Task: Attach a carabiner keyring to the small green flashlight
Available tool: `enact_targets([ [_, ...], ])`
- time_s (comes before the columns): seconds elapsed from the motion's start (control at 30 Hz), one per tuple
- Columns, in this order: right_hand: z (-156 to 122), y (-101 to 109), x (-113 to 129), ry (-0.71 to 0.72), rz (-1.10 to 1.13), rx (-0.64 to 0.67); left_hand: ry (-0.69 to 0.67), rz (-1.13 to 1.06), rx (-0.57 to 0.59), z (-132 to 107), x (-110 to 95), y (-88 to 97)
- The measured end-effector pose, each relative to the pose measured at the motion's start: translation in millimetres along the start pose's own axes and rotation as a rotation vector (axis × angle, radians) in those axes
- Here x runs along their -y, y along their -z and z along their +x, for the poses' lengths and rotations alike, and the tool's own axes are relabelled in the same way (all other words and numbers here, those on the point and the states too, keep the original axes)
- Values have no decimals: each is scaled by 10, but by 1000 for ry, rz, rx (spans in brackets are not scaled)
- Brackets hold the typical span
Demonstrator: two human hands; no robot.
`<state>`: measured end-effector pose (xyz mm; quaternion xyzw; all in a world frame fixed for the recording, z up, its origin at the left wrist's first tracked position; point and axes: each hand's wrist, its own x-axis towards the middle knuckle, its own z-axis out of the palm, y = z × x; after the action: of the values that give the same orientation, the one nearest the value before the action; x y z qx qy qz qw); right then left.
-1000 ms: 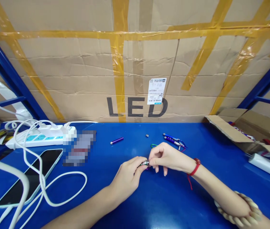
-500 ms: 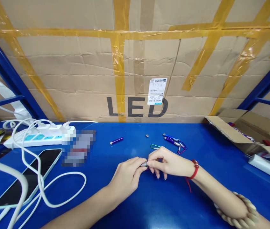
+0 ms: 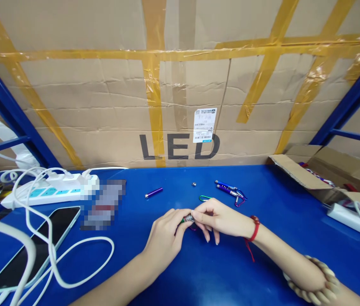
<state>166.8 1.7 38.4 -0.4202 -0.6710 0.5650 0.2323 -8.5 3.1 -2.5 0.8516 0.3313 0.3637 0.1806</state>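
Both my hands meet over the blue table (image 3: 231,272). My left hand (image 3: 164,238) is closed around a small keychain flashlight (image 3: 187,219), of which only the silver and green tip shows. My right hand (image 3: 218,216), with a red cord on its wrist, pinches that tip with thumb and forefinger. A green carabiner (image 3: 204,197) peeks out just behind my right hand.
A purple tube (image 3: 153,192), a tiny silver part (image 3: 194,184) and blue and purple keychain flashlights (image 3: 231,192) lie further back. At left are a power strip (image 3: 48,192), white cables (image 3: 71,259) and a phone (image 3: 30,250). An open cardboard box (image 3: 329,178) stands at right, a taped cardboard wall (image 3: 180,93) behind.
My hands stay joined on the small flashlight, with my right fingers shifting slightly at its tip. The view has drifted a little, moving everything slightly left and down.
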Motion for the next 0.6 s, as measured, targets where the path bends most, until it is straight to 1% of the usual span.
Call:
enact_targets([
  [0.2, 12, -2, -20, -5, -45, -37, 63, -3, 3, 5, 4, -6],
  [0.33, 20, -9, -19, -7, -56, -62, 108, -42, 4, 20, -7, -6],
  [0.6, -17, 8, 6, 16, -155, -88, 156, -82, 35, 18, -32, -8],
])
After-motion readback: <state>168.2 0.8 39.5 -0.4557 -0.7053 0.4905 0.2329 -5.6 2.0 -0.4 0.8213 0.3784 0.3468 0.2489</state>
